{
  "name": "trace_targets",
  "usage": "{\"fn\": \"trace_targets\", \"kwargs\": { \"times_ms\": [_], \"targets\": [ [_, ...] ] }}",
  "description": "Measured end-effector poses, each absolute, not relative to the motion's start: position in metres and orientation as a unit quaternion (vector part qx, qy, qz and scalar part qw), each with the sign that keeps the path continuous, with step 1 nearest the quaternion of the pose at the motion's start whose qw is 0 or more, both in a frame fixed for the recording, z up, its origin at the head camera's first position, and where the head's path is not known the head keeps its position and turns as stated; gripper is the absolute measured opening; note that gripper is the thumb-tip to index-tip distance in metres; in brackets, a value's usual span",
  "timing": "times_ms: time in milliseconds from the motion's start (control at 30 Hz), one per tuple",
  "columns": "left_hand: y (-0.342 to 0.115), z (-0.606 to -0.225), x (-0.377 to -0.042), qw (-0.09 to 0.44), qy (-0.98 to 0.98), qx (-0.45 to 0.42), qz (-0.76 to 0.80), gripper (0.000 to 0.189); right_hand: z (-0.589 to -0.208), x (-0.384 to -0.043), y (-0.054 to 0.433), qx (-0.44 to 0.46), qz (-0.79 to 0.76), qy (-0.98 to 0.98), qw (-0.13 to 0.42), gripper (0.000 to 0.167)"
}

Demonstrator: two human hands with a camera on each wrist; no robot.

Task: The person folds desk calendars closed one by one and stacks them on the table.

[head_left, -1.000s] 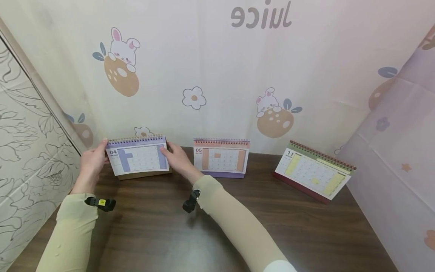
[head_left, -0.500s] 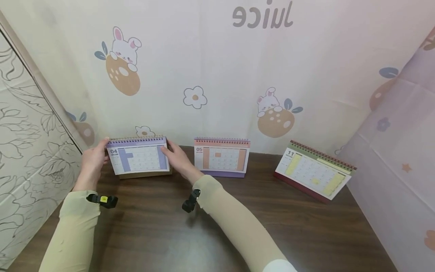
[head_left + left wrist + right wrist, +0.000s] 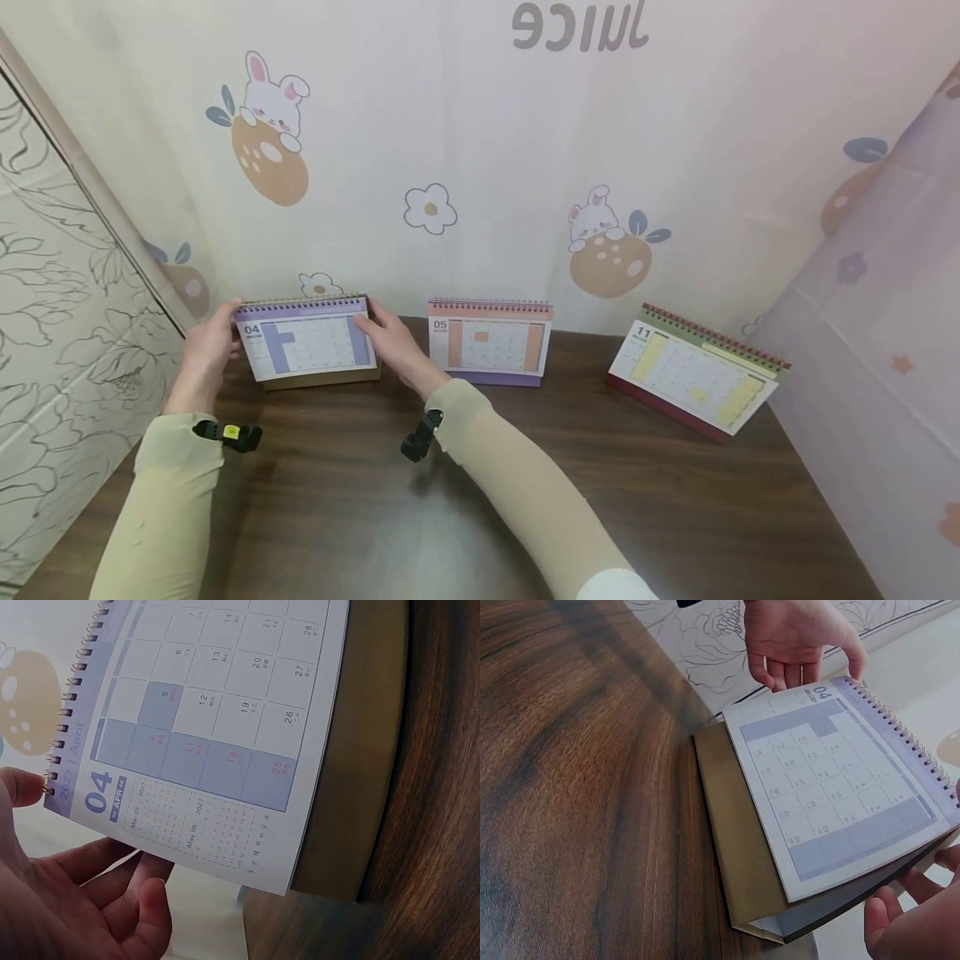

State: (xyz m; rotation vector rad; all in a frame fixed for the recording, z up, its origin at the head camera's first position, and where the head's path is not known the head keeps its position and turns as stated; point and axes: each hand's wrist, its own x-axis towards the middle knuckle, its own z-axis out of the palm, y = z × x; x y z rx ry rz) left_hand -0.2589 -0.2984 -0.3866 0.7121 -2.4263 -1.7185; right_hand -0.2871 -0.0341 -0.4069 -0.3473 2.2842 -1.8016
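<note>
A desk calendar (image 3: 311, 340) with a purple "04" April page stands tent-like on the table at the left, its spiral binding on top and its brown base (image 3: 739, 825) on the wood. My left hand (image 3: 202, 346) holds its left end; in the left wrist view the thumb touches the binding corner, and the other fingers (image 3: 112, 881) reach behind the page. At the opposite end my right hand (image 3: 399, 343) grips the side, thumb near the page's upper right edge. In the right wrist view, the right fingers (image 3: 919, 885) are partly cut off by the frame.
An orange "05" calendar (image 3: 491, 348) on a purple base stands just right of my right hand. Farther right, a green-and-yellow "11" calendar (image 3: 693, 375) sits at an angle. Behind them hangs a printed curtain (image 3: 495, 125); a flower-patterned panel (image 3: 52, 333) borders the left.
The head view has shifted slightly, so everything sits a little higher in it. Both hands keep their places on the April calendar, which has not visibly moved on the table.
</note>
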Motion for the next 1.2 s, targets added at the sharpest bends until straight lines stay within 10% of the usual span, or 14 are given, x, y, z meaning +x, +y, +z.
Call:
{"fn": "trace_targets", "kwargs": {
  "times_ms": [667,1200],
  "targets": [
    [-0.297,-0.380,-0.257,0.047,-0.737,0.214,-0.639,0.035,-0.405,-0.285,-0.033,-0.124,-0.648,0.747,0.088,0.062],
    [-0.293,-0.372,-0.259,0.093,-0.707,0.231,-0.662,0.050,-0.395,-0.286,-0.031,-0.133,-0.648,0.746,0.072,0.055]
  ]
}}
